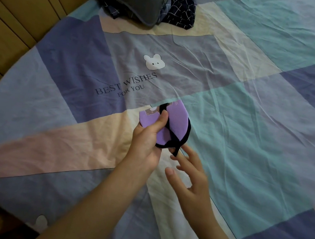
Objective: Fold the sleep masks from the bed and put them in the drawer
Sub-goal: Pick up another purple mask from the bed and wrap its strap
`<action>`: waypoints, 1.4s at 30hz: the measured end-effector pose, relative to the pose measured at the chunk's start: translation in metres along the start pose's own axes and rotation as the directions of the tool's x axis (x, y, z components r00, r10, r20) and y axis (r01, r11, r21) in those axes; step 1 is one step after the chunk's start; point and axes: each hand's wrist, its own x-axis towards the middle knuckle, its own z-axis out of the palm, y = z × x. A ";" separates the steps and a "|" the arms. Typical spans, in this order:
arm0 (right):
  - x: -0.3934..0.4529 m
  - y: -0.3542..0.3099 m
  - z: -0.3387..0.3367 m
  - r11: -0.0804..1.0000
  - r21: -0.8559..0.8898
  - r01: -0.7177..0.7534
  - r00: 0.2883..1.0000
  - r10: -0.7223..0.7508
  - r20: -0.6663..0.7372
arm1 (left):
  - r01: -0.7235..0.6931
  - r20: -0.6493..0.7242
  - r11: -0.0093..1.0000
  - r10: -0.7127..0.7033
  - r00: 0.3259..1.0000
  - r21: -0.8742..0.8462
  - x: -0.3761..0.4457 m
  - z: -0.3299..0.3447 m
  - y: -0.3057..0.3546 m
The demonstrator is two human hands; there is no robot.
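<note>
Right hand (189, 175) loose, empty, just below the strap (176, 149); left hand (146, 138) pinches the folded purple mask (173, 125).

From where I stand, the bed (253, 111) lies open across its middle and right side; only the heap of dark clothes (147, 3) at the far edge, near the wooden wall (17, 12), blocks passage.

One head-worn view looks forward and steeply down onto the bed (257, 76), close above it. Its left edge borders the frame's left side.
</note>
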 end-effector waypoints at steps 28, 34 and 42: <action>0.036 -0.018 0.019 0.974 -0.214 0.075 0.994 -0.057 0.090 | -0.254 0.242 0.580 0.100 0.965 0.774 -0.021 -0.093 0.024; 0.026 -0.032 0.057 0.977 -0.179 0.114 0.972 -0.073 0.222 | -0.184 0.272 -0.252 0.376 0.886 0.950 -0.066 -0.185 0.050; -0.036 -0.040 0.149 0.971 -0.149 0.188 0.813 -0.069 0.578 | 0.301 -0.218 -0.081 0.515 0.829 0.950 -0.186 -0.342 0.021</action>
